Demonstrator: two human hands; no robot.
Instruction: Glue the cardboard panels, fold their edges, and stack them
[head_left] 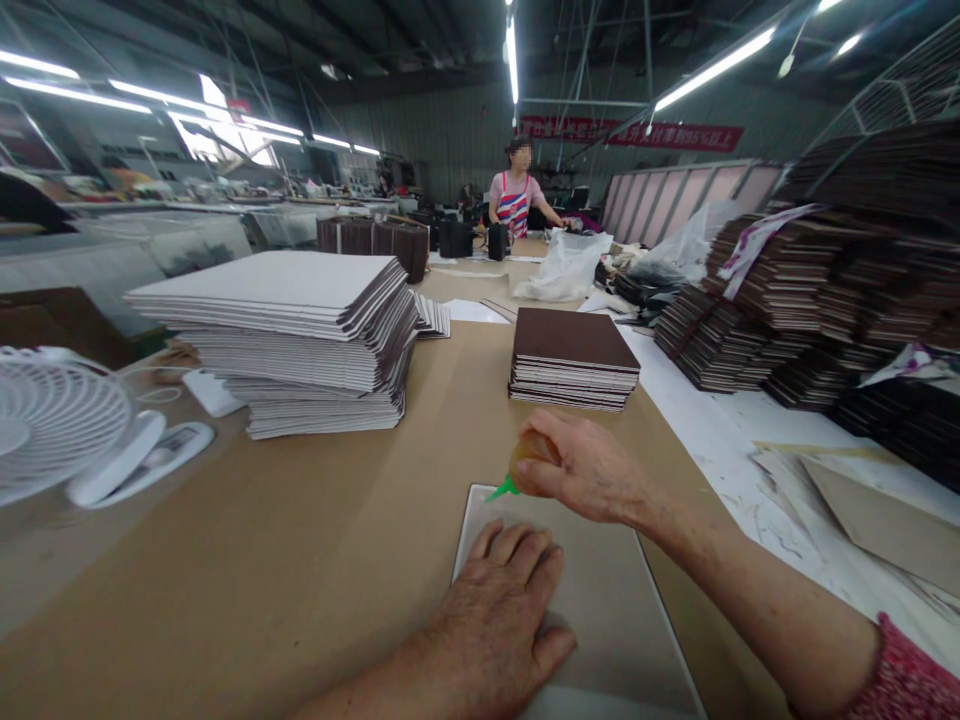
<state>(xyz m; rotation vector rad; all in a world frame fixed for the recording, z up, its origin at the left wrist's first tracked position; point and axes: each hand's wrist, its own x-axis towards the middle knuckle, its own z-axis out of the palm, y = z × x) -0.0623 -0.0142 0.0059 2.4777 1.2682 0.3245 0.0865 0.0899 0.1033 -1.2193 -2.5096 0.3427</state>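
A flat grey-beige panel with pale edges (600, 590) lies on the brown-covered table before me. My left hand (514, 610) rests flat on it, fingers spread and thumb out to the right. My right hand (581, 465) is wrapped round an amber squeeze bottle (534, 462) with a green nozzle (504, 489). The bottle is tilted, its nozzle pointing down and left at the panel's far left corner. Whether the tip touches the surface I cannot tell. Just beyond stands a short stack of dark brown panels (574, 345).
A tall, uneven stack of white sheets (300, 340) stands left of the middle. A white fan (64, 425) is at the far left. Piles of dark panels (795, 290) and loose boards (885, 510) line the right side. Plastic bags (566, 265) and a co-worker (516, 195) are farther back.
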